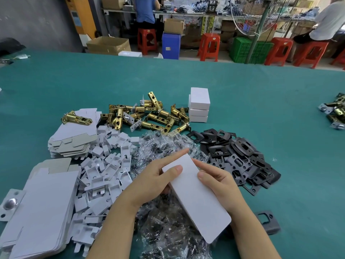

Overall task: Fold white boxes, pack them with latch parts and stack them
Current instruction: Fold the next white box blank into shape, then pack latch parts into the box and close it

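Holding a plain, unprinted white box (pixel 196 195) over the bagged screws (pixel 168 227), I grip it with my left hand (pixel 153 181) and right hand (pixel 217 181), near three stacked boxes (pixel 199 105).

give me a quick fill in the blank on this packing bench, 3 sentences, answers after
1. Both hands hold a closed white cardboard box above the pile of clear plastic ____.
2. The pile of brass-coloured metal latch bolts lies directly ____ of the stack of closed white boxes.
3. The table has a ____ cover.

Missing words: bags; left; green
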`<move>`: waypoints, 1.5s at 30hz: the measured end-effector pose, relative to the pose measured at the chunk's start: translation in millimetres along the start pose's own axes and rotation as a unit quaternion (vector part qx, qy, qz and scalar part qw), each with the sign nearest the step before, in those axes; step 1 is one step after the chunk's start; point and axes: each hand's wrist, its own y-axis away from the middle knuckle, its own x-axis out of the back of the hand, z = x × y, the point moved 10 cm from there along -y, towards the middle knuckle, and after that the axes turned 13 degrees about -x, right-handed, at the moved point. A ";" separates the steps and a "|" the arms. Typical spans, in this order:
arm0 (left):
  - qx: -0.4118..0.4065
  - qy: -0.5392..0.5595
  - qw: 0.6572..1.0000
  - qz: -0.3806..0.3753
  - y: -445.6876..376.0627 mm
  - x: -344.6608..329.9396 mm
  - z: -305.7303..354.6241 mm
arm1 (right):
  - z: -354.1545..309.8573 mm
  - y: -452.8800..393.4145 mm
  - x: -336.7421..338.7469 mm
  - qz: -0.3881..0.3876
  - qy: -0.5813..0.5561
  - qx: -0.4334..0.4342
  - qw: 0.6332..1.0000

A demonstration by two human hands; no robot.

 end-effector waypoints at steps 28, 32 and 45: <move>-0.030 -0.079 0.991 0.107 -5.6 4.5 3.2 | -14.4 5.0 26.1 0.169 0.064 0.137 0.974; -0.036 -0.134 0.985 0.099 -4.6 3.6 1.2 | -22.6 9.0 23.3 0.157 0.052 0.170 0.971; 0.022 -0.248 0.953 0.175 -16.5 27.4 -4.8 | -18.6 10.2 38.6 0.223 0.011 0.157 0.962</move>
